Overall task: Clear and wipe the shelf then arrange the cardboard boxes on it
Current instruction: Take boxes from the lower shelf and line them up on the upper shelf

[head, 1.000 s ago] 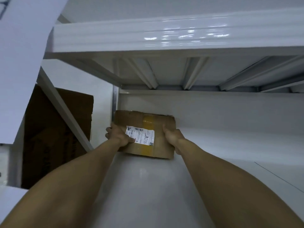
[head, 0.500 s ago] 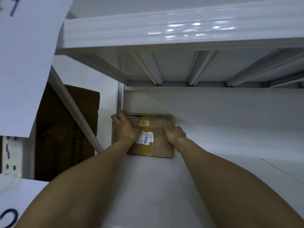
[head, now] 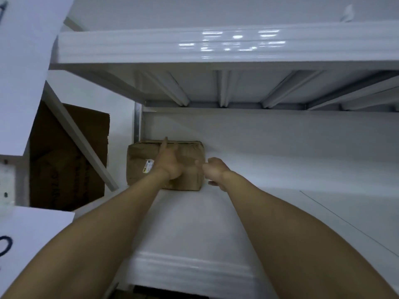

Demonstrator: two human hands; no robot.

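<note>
A small brown cardboard box with a white label stands on the white shelf, pushed into its back left corner against the rear wall. My left hand lies flat against the box's front, fingers straight and one pointing up over the top edge. My right hand hovers just off the box's right front corner, fingers loosely curled and holding nothing. Motion blur hides the fingertips of my right hand.
The shelf above overhangs close to my arms. Left of the frame's slanted brace stands a large dark cardboard box. White paper sheets hang at the far left. The shelf surface stretches bare to the right.
Both hands have let go of the box's sides. The box now sits deeper in the back left corner, my left hand flat on its front and my right hand drawn off to the right.
</note>
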